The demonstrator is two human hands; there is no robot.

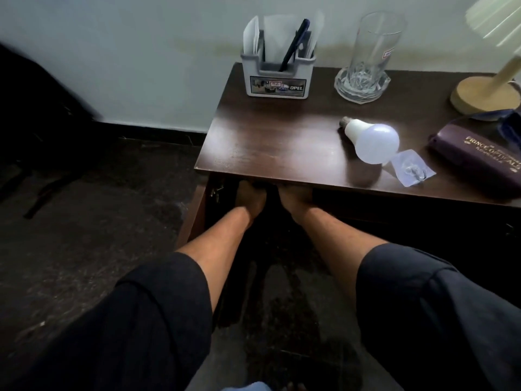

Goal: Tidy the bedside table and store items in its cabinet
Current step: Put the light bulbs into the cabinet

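Both my hands reach into the dark cabinet opening (253, 221) under the bedside table's top (270, 148). My left hand (250, 197) and my right hand (296, 197) show only their backs; the fingers are hidden under the table's front edge, so whether they hold anything cannot be seen. On the top lie a white light bulb (372, 141), a small clear packet with a hook (413, 170) and a purple spectacle case (479, 159).
A white holder (277, 77) with papers and a dark pen stands at the back left. A tall glass sits on a glass dish (363, 83) beside it, and a lamp with a wooden base (483, 94) at the back right. Dark floor lies left of the table.
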